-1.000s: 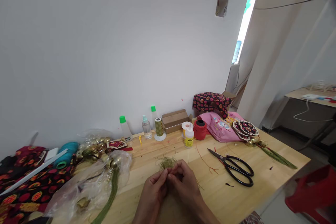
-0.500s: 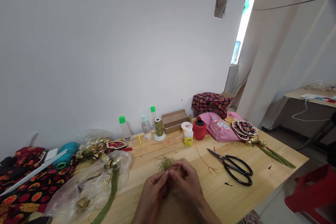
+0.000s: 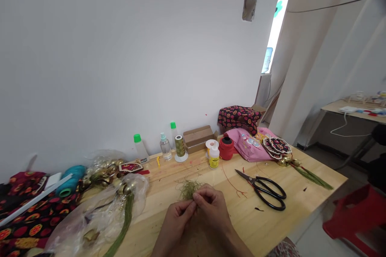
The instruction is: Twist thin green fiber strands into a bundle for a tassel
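Note:
My left hand (image 3: 177,217) and my right hand (image 3: 213,205) meet fingertip to fingertip low in the middle of the head view. Both are closed in a pinch, thumbs against forefingers. What sits between the fingertips is too small to make out. Just beyond them a loose tangle of fine green thread (image 3: 188,188) lies on the wooden table (image 3: 164,182), partly hidden by my right fingers. To the right rest black-handled scissors (image 3: 265,190), blades slightly apart, beside a thin red cord (image 3: 233,182).
Along the wall stand a green thread spool (image 3: 180,146), a clear pump bottle (image 3: 165,147), a cardboard box (image 3: 199,138), a yellow-labelled glue bottle (image 3: 214,158) and a red thread spool (image 3: 226,148). Brass bells with a green tassel (image 3: 128,213) lie left on plastic. A pink bag (image 3: 247,144) sits right.
My hands stay pinched together, with small shifts of the fingers; the right fingers are drawn in closer. The whole view has shifted slightly, so things sit a little further left.

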`<state>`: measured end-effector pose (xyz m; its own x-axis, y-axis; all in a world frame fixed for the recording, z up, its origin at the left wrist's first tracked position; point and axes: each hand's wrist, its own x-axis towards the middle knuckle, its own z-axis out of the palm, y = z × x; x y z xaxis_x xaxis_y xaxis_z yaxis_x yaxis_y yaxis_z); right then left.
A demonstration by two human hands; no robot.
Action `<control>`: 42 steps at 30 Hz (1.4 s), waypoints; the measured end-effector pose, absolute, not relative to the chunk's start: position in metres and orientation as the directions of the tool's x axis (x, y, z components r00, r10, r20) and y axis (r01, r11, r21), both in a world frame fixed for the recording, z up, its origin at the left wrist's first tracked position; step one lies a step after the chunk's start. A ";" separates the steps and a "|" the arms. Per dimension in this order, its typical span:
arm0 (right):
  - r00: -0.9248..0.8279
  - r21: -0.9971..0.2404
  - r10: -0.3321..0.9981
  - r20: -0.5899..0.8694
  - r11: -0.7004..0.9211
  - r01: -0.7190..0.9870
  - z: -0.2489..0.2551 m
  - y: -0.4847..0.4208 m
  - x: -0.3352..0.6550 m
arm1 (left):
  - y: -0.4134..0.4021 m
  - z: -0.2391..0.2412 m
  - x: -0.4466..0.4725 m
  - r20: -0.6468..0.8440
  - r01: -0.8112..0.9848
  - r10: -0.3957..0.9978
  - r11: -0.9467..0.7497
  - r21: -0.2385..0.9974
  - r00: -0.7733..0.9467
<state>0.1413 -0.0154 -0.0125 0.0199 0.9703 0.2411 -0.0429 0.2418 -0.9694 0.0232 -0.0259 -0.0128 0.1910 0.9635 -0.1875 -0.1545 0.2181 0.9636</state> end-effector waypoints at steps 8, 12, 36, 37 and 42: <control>0.072 -0.941 0.953 0.294 0.275 0.197 -0.022 -0.001 0.185 | -0.033 0.031 -0.030 -0.221 -0.419 0.966 0.148 0.896 -0.131; -0.067 -0.888 0.946 0.317 0.321 0.329 -0.024 0.003 0.201 | -0.031 0.066 -0.075 -0.076 -0.201 0.890 -0.018 0.979 -0.449; -0.174 -0.545 0.970 0.169 0.240 0.803 -0.030 -0.018 0.209 | -0.003 -0.006 -0.024 0.035 0.520 0.978 -0.139 0.843 0.205; -0.202 -0.520 0.964 0.173 0.264 0.812 -0.029 -0.013 0.206 | -0.002 -0.009 -0.032 0.034 0.536 0.985 -0.121 0.836 0.168; -0.383 -0.424 0.913 0.142 0.406 0.810 -0.015 -0.001 0.205 | 0.003 -0.013 -0.052 0.062 0.721 0.998 -0.036 0.692 -0.010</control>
